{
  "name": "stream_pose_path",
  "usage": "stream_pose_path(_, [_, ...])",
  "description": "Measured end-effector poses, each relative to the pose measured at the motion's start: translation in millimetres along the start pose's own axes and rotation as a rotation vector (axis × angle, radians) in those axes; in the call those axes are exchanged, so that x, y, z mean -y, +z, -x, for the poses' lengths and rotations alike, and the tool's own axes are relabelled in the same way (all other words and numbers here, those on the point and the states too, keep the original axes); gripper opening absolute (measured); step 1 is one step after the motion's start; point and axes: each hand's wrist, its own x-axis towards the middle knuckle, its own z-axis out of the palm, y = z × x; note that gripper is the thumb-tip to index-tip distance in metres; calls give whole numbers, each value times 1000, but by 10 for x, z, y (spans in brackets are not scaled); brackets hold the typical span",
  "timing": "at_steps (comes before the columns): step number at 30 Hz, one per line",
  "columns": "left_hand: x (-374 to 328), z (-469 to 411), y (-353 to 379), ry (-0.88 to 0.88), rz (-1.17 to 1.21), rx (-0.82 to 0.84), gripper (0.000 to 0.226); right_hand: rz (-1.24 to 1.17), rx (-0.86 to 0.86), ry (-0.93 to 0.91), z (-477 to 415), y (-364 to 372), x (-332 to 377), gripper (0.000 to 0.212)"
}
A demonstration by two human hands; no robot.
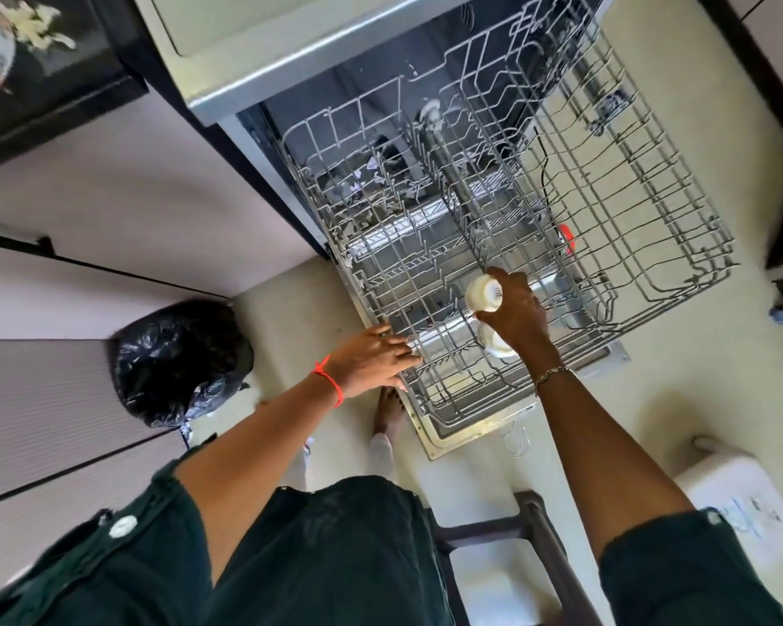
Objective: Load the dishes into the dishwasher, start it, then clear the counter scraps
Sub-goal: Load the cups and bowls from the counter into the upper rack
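The dishwasher stands open with two grey wire racks pulled out over its lowered door. My right hand grips a small cream bowl, turned on its side, above the near part of the lower rack. A second cream bowl lies in that rack just below my wrist, partly hidden by it. My left hand, with a red thread on its wrist, rests with its fingers on the lower rack's left rim. The upper rack stretches to the right and holds nothing I can see.
A black bin bag sits on the floor to the left. A white step stool stands at the lower right, a dark stool frame near my legs. Pale cabinet fronts run along the left. My bare foot is beside the door's corner.
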Motion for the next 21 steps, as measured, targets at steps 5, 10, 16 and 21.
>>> stream_pose_path(5, [2, 1, 52, 15, -37, -55, 57, 30, 36, 14, -72, 90, -7, 74])
stream_pose_path(10, [8, 17, 84, 26, -107, -80, 54, 75, 70, 19, -137, 169, -26, 73])
stream_pose_path(16, [7, 55, 82, 85, -116, -107, 53, 96, 109, 44, -197, 267, -27, 72])
stream_pose_path(21, [2, 27, 103, 37, -122, -69, 55, 111, 147, 47, -216, 311, -34, 71])
